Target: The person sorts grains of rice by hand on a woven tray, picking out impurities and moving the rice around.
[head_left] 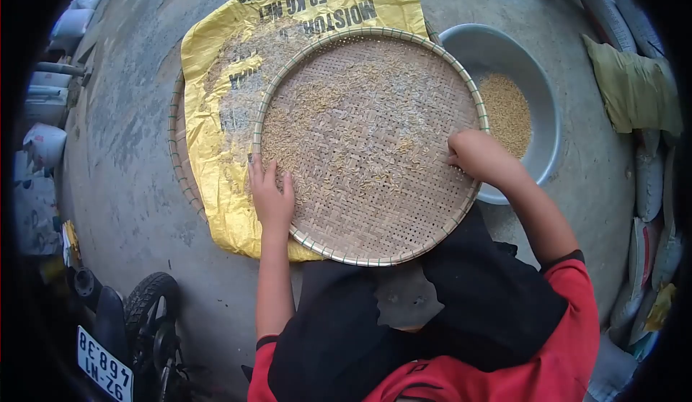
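Note:
A round woven tray (375,236) with a green-stitched rim rests in front of me, rice grains and husks scattered over it. At its left rim is my left hand (272,197), fingers apart, the fingertips touching the grains. My right hand (479,157) is closed at the tray's right side, with its fingers curled; what they hold, if anything, is too hidden to tell. Under the tray's left part lies a yellow sack (231,222) with black print and pale husks on it. A metal basin (546,88) holding golden grain (508,114) stands at the upper right.
Another woven tray's rim (175,135) shows beneath the yellow sack. A motorbike wheel (151,301) and number plate (104,362) are at the lower left. Filled sacks (645,251) line the right side, one topped with greenish cloth (627,88). White sacks (47,99) stand at the left.

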Motion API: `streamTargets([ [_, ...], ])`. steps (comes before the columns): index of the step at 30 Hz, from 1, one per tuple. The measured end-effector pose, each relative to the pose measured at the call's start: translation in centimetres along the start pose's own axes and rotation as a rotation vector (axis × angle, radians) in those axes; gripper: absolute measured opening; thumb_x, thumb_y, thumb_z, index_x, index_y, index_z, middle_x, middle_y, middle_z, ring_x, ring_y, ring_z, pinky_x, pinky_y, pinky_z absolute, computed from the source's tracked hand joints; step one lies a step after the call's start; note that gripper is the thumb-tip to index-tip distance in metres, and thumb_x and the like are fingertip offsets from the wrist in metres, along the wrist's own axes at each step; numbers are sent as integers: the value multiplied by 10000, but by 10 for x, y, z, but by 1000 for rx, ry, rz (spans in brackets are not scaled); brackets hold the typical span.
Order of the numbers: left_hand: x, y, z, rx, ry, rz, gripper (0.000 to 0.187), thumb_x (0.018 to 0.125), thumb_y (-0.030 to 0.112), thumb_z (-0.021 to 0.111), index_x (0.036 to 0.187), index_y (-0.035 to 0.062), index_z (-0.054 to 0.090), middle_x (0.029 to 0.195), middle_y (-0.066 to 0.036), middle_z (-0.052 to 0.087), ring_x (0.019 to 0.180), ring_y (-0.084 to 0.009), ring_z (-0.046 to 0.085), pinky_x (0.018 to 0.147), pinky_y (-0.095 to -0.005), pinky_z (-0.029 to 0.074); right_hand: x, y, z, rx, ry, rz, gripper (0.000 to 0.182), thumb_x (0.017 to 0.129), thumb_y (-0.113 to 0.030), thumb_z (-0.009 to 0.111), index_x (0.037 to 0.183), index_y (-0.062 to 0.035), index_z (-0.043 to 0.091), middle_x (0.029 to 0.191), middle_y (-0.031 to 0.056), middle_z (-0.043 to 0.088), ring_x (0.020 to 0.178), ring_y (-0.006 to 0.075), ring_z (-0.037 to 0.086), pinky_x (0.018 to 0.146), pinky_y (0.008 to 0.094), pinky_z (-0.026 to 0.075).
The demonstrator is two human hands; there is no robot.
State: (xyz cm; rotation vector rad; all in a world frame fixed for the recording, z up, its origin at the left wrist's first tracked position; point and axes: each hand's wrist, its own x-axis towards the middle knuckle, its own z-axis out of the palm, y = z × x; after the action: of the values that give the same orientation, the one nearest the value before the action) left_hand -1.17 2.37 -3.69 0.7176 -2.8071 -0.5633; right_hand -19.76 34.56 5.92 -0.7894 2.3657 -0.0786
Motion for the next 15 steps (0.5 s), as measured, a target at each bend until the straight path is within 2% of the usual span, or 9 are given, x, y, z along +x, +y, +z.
streamTargets([
  [3, 0, 0, 0, 8, -3, 1, 393, 855, 223, 564, 1184, 7, 562, 1428, -202, 317, 1318, -402, 273, 1070, -447, 261, -1, 2, 1, -47, 42, -62, 181, 770, -162, 661, 798, -1, 583, 814, 160, 605, 823, 330, 589, 740, 416, 466],
  [6, -1, -1, 2, 3, 0, 4, 391, 854, 221, 566, 1186, 13, 563, 1428, -203, 315, 1317, -401, 275, 1070, -445, 263, -4, 5, -6, 90, 114, -79, 184, 769, -147, 668, 791, 7, 571, 783, 154, 603, 765, 308, 590, 698, 400, 464],
  [8, -1, -2, 3, 10, -1, 7, 391, 854, 219, 567, 1187, 15, 562, 1427, -205, 315, 1316, -401, 276, 1069, -445, 265, -15, 10, -24, 335, 176, -100, 183, 769, -118, 669, 776, 17, 547, 735, 140, 576, 707, 283, 574, 653, 375, 454],
  [10, -1, -3, 3, 14, -1, 9, 391, 853, 217, 568, 1188, 17, 562, 1426, -207, 315, 1315, -401, 278, 1068, -445, 266, -29, 20, -40, 399, 237, -63, 190, 763, -94, 673, 755, 22, 522, 696, 127, 542, 669, 252, 549, 627, 350, 443],
  [12, -1, -3, 3, 6, 7, 16, 394, 852, 218, 571, 1191, 17, 560, 1425, -206, 317, 1314, -399, 280, 1068, -446, 267, -41, 33, -55, 319, 343, 138, 180, 766, -115, 668, 810, 12, 548, 792, 142, 575, 752, 271, 578, 672, 384, 447],
  [13, -1, -3, 4, 4, 8, 15, 394, 852, 218, 571, 1191, 17, 560, 1425, -206, 317, 1314, -399, 280, 1068, -446, 267, -44, 44, -52, 317, 344, 137, 180, 766, -115, 668, 810, 12, 548, 792, 142, 575, 752, 271, 578, 672, 384, 447],
  [15, -1, -4, 3, -1, 2, 17, 395, 852, 219, 573, 1190, 15, 560, 1426, -201, 318, 1316, -398, 278, 1069, -445, 266, -48, 53, -45, 53, 739, 157, 193, 762, -107, 668, 866, -7, 540, 845, 121, 566, 782, 258, 573, 682, 379, 443],
])
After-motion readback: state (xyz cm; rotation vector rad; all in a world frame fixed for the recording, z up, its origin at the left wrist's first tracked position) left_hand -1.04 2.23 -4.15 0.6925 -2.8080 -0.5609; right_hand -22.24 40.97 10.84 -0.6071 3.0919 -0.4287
